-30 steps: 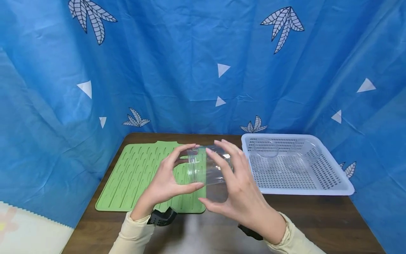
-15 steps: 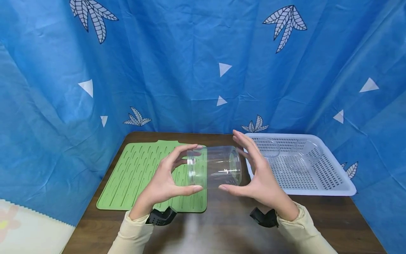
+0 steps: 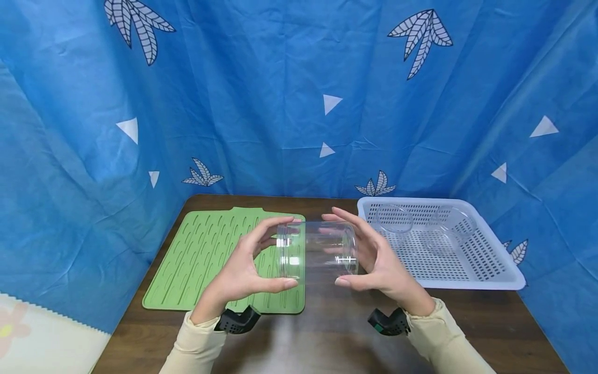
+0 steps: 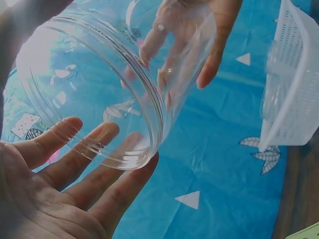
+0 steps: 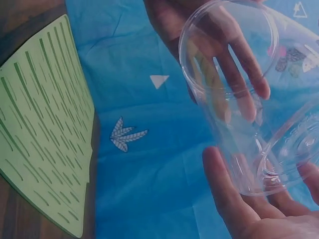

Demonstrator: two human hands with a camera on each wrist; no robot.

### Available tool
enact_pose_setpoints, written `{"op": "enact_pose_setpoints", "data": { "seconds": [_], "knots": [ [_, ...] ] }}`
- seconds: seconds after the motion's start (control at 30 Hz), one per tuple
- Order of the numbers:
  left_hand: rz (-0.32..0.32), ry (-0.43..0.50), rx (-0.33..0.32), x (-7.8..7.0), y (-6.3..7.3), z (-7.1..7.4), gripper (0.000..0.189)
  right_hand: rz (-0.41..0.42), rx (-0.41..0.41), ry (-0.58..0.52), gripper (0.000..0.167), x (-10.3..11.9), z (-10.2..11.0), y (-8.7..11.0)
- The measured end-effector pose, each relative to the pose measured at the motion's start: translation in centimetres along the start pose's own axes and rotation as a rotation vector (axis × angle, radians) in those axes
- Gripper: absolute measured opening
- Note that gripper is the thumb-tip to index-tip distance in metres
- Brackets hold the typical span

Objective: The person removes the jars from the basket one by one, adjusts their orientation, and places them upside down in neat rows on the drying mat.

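A clear, lidless plastic jar (image 3: 322,254) lies on its side in the air between both hands, above the mat's right edge and the table. Its ridged neck points left and its closed base right. My left hand (image 3: 240,267) grips the neck end, thumb at the front and fingers behind. My right hand (image 3: 385,267) holds the base end, its thumb low at the front and its fingers behind the wall. In the left wrist view the open mouth of the jar (image 4: 154,99) faces my left palm. The right wrist view shows its round base near my right fingers (image 5: 219,179).
On the wooden table (image 3: 322,332), a green ridged draining mat (image 3: 201,259) lies at left. A white perforated basket (image 3: 448,283) stands at right with clear jars (image 3: 394,221) inside. A blue patterned curtain (image 3: 280,104) hangs round the back and sides.
My right hand has shifted from over the jar's middle to its base end and closed round it. The jar now lies more level and slightly lower. My left hand keeps its hold.
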State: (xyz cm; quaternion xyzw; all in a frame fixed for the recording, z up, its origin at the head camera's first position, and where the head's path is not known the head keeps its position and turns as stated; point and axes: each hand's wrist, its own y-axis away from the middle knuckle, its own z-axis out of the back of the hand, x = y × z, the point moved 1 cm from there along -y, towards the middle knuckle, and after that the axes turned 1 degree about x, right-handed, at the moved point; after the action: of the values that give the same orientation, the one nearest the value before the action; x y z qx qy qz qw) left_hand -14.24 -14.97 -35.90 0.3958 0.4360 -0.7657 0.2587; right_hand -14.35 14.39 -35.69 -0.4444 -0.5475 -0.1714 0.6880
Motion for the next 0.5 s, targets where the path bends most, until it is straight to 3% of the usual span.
{"op": "enact_pose_setpoints", "data": {
  "seconds": [0.5],
  "knots": [
    [0.006,0.030,0.003,0.39,0.12,-0.03,0.098,-0.021,-0.048,-0.046,0.104,0.00,0.02,0.25]
  ]
}}
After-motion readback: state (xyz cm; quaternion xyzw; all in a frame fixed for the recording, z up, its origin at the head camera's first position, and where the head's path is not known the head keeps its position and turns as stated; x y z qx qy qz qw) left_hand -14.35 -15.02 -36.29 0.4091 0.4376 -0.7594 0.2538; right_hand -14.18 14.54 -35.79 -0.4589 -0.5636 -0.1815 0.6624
